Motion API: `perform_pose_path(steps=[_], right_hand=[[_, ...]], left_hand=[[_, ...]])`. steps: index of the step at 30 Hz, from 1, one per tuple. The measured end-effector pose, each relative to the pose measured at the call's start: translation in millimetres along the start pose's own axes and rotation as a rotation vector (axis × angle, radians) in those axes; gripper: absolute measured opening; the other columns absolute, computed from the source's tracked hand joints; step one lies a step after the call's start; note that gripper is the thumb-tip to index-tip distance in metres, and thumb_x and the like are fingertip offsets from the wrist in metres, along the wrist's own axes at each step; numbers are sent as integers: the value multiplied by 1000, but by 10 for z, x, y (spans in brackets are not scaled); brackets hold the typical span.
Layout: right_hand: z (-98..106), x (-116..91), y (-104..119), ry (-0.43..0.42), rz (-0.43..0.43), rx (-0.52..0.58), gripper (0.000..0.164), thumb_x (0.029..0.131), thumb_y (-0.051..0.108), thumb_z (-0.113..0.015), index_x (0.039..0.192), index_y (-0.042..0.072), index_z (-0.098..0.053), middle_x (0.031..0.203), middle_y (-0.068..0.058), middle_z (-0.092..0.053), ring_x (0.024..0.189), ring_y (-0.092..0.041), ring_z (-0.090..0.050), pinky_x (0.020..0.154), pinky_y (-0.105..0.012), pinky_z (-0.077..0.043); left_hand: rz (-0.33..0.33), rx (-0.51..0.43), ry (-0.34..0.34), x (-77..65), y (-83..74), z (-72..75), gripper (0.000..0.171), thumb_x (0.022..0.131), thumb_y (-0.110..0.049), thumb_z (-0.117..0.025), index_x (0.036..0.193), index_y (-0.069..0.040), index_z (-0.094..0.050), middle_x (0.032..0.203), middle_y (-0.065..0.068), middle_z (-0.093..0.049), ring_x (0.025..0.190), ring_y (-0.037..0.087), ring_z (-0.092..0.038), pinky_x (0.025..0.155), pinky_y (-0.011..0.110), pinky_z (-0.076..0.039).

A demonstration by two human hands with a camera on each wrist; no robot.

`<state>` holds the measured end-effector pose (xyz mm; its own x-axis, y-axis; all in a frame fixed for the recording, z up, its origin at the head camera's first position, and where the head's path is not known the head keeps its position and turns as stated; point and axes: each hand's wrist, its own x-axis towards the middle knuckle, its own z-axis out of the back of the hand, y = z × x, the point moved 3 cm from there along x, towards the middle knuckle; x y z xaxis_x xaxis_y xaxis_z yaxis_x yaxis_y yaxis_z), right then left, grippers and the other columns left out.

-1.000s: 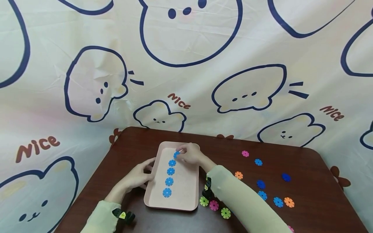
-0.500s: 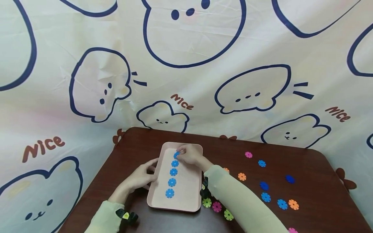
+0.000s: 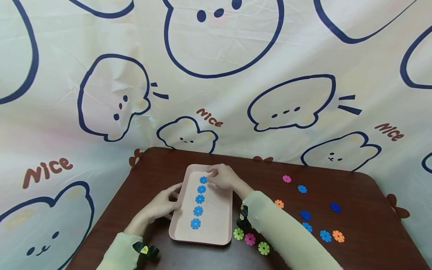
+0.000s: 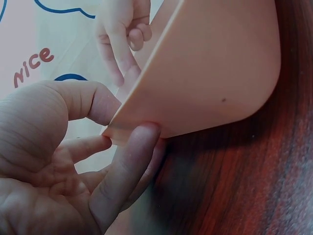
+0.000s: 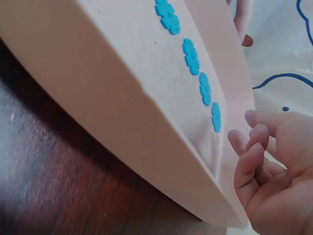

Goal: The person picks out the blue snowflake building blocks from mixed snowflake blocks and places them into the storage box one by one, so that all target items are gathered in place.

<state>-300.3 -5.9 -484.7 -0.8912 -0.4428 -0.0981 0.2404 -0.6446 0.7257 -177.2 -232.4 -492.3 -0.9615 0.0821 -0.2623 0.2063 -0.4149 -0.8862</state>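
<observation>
Head view: tray (image 3: pixel 217 221) between two hands, five blue discs (image 3: pixel 200 199) in line

From where I stand, the left hand (image 3: pixel 162 202) has the tray pinched by its near side, fingers drawn in around the rim and against the outer wall. The right hand (image 3: pixel 223 177) is over the tray's far end, fingers loosely curled, thumb and forefinger a little apart, with nothing I can see between them. Just beside its fingertips lies the top disc (image 3: pixel 203 180); I can't tell whether they touch it. The other four run from there toward the person, down the side of the tray nearer the left hand, flat and apart from one another.

Right of the tray, close by the right wrist, two green discs (image 3: pixel 264 248) and a magenta disc (image 3: pixel 250 239) lie on the brown table (image 3: pixel 152 172). Past the right forearm more are scattered: a pink disc (image 3: pixel 287 179), orange discs (image 3: pixel 338 236), and others in lighter and darker blue. Both arms wear pale green sleeves (image 3: pixel 287 232), with black bands at the wrists. Beyond the hands hangs a white cloth (image 3: pixel 229 97) printed with cartoon animals.
</observation>
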Motion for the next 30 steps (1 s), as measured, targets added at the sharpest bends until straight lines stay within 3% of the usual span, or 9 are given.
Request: perform_pose_path(steps=[11,20,25,30], right_hand=[[328,-217,-201,-30,80,92,35,98,22,-71,130,9,-71,107,-1,-73,97,-20,-68,84,-41,-59],[714,-526,-452,-66,103,136,34,98,21,-71,130,9,-70,103,0,-73,83,-29,-68,68,-34,-58],[944,-707,-620,-89,69,157,32,98,24,-72,129,15,-71,102,0,-73,86,-41,-67,66,-38,-58],[1176,-889,-833,-127,24,146,33,99,27,-72,130,16,-70,107,-2,-73,91,-42,-67,66,-39,-59]], left_hand=[[9,19,-4,4,-8,-13,77,88,-4,-71,159,-10,-41,121,20,-56,82,27,-67,57,46,-62],[7,32,1,11,-15,-5,78,88,-5,-71,159,-9,-40,122,20,-56,83,26,-67,58,46,-62],[3,19,15,8,-5,7,77,90,-6,-71,159,-8,-39,123,20,-55,84,27,-67,59,47,-62],[15,4,20,2,-4,11,75,91,-6,-70,160,-10,-39,124,21,-55,86,28,-67,62,46,-63]])
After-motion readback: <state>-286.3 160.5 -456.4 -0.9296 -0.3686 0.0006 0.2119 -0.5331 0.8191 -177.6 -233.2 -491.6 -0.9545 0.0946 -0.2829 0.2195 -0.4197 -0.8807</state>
